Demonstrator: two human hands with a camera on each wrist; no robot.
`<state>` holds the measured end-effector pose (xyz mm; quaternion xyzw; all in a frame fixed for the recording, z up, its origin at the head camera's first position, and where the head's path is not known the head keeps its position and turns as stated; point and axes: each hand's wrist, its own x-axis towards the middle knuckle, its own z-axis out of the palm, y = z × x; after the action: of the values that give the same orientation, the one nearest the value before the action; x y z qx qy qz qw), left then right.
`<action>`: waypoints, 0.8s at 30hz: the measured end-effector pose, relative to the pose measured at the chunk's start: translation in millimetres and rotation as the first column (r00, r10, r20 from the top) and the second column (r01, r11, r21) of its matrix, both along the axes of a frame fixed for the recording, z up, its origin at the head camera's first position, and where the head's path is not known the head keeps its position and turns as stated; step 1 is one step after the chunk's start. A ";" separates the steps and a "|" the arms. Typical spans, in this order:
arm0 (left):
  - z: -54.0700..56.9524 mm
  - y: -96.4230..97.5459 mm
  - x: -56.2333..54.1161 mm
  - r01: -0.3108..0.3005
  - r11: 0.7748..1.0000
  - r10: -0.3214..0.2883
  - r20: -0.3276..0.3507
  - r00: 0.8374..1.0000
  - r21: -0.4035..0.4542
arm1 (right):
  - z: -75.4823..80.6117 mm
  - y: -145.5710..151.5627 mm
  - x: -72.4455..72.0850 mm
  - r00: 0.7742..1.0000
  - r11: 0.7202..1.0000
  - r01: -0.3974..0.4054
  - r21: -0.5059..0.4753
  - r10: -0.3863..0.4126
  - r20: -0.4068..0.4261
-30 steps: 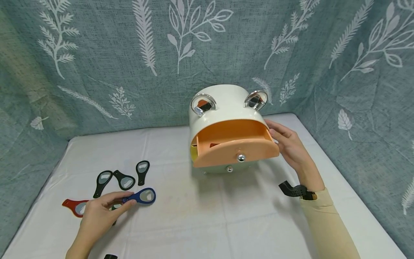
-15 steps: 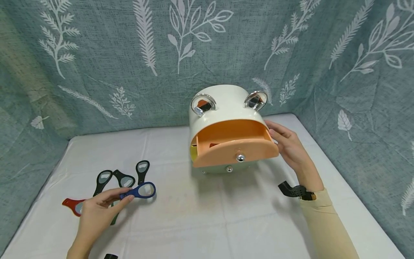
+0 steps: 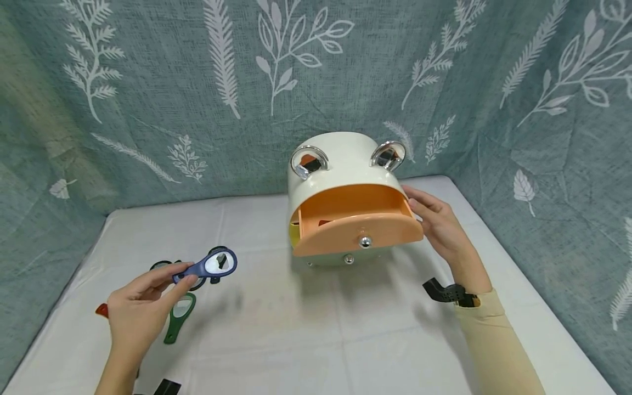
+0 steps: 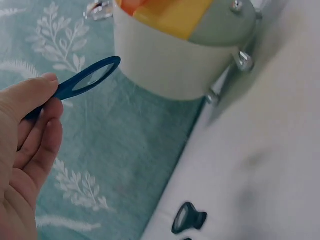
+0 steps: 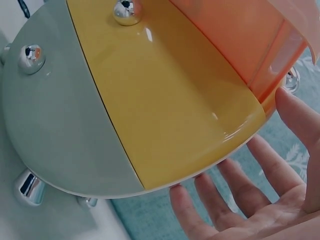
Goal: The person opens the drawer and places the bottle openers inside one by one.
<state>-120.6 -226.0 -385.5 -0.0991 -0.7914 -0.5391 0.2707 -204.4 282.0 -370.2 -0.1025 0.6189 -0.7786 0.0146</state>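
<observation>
My left hand (image 3: 138, 312) pinches a blue bottle opener (image 3: 199, 269) by its handle between thumb and fingers, held up over the left of the table. A green bottle opener (image 3: 173, 328) lies beneath it, and the tip of a red one (image 3: 102, 310) shows beside the hand. Dark bottle openers (image 4: 200, 220) are partly hidden behind the blue one in the head view. My right hand (image 3: 446, 233) rests its fingertips along the side of a cream frog-shaped drawer box (image 3: 340, 164). The box's orange top drawer (image 3: 331, 241) is pulled out, with something small and red inside.
Below the orange drawer are a yellow drawer (image 5: 165, 110) and a green one (image 5: 55, 120), both pushed in, with silver knobs. The box stands on a white-covered table (image 3: 276, 340). A patterned teal curtain (image 3: 163, 99) hangs behind and beside it.
My left hand has lifted the blue bottle opener upward off the group of openers, uncovering the green one. My right hand stays at the side of the box.
</observation>
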 end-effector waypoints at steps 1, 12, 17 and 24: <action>3.0 2.1 -1.2 0.006 1.000 -0.006 -0.010 1.000 0.002 | 0.0 0.2 0.0 1.000 1.000 0.001 0.001 -0.001 0.001; 37.0 34.2 -14.5 -0.021 0.989 0.033 -0.084 0.996 0.146 | -0.5 1.2 0.1 1.000 1.000 0.005 0.014 -0.005 -0.001; 57.5 61.5 -17.3 0.170 0.931 -0.089 -0.250 0.964 0.322 | 0.2 1.0 0.3 1.000 1.000 0.000 0.014 0.000 -0.005; 73.5 96.9 -25.4 0.325 0.897 -0.224 -0.328 0.918 0.299 | -0.7 1.0 -1.2 1.000 1.000 0.000 0.018 0.000 -0.002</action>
<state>-146.0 -129.1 -312.0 -0.2381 -0.6140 -0.6833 0.3155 -205.6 283.1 -370.9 -0.1034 0.6259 -0.7729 0.0148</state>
